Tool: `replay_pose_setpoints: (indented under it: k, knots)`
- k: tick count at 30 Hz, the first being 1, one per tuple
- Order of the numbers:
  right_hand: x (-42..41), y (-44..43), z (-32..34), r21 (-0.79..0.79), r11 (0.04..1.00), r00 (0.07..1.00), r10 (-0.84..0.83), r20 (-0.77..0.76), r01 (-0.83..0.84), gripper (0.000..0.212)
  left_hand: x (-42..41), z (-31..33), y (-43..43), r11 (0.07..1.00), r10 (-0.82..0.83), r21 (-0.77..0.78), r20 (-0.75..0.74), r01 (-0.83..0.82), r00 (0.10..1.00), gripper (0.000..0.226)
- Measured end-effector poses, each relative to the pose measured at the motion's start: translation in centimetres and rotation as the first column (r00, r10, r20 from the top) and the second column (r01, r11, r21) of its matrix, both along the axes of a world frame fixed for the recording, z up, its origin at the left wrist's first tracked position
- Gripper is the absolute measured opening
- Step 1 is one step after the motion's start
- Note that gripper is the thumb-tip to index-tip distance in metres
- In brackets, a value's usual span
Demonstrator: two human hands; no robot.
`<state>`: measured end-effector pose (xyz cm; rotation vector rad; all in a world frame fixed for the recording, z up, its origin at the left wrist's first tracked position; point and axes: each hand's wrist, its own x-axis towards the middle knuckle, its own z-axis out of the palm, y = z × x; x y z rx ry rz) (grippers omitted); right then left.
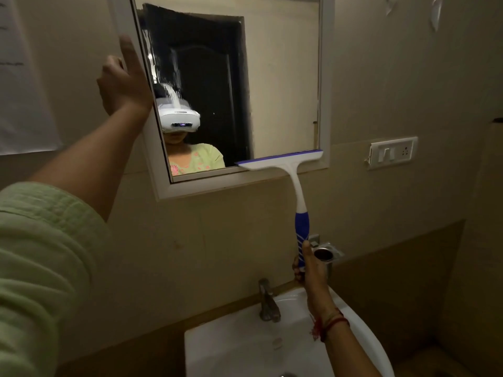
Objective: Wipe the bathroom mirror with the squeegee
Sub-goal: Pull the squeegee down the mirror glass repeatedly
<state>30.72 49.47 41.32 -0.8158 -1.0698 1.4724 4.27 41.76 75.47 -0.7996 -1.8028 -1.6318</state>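
The white-framed bathroom mirror (283, 77) hangs on the wall, its left side swung out toward me. White streaks of foam mark its upper left glass. My left hand (123, 77) grips the mirror's left frame edge. My right hand (309, 270) is closed around the blue lower end of the squeegee (295, 183) handle. The white squeegee head with its blue blade lies along the mirror's bottom right edge, against the lower frame.
A white washbasin (245, 346) with a metal tap (268, 303) stands below. A metal cup holder (326, 254) is fixed to the wall just right of my right hand. A switch plate (392, 153) sits at the right, a paper sheet (24, 77) at the left.
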Motion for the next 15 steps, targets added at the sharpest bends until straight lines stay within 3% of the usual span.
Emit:
replay_pose_setpoints:
  k: [7, 15]
  knots:
    - [0.4, -1.0, 2.9, 0.269, 0.963, 0.998, 0.001, -0.060, 0.016, 0.025, -0.1, 0.0, 0.1, 1.000, 0.004, 0.020, -0.004, -0.004, 1.000, 0.051]
    - [0.4, -3.6, 14.2, 0.611, 0.785, 0.983, 0.019, -0.185, 0.099, 0.027, 0.0, -0.8, 0.1, 0.999, -0.044, 0.025, -0.015, 0.045, 0.999, 0.059]
